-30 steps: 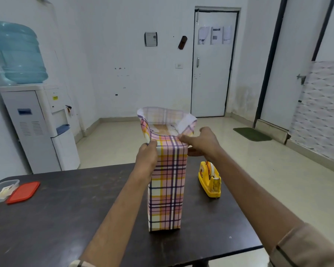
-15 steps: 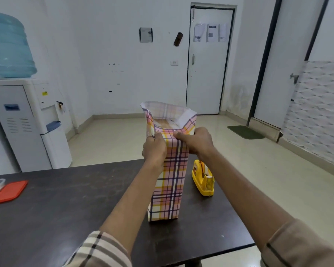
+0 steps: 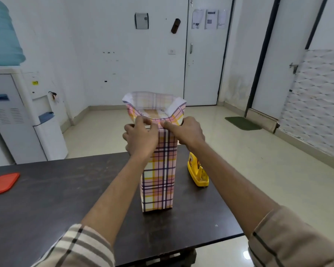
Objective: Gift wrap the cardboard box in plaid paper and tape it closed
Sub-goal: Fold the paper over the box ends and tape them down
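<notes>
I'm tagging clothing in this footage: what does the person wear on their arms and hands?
Both sleeves are a beige checked fabric and stop near the elbow. The left sleeve shows broad cream and grey-brown bands with dark lines. The right sleeve looks plainer tan with thin dark lines. The left hand and right hand are bare: no gloves, rings or watch in view.

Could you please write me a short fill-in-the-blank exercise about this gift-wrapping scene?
The plaid-wrapped box stands ____ on the table. The tape dispenser beside it is ____ in colour. The left hand and right hand both hold the paper at the box's ____ end.
Missing words: upright; yellow; top.
</notes>
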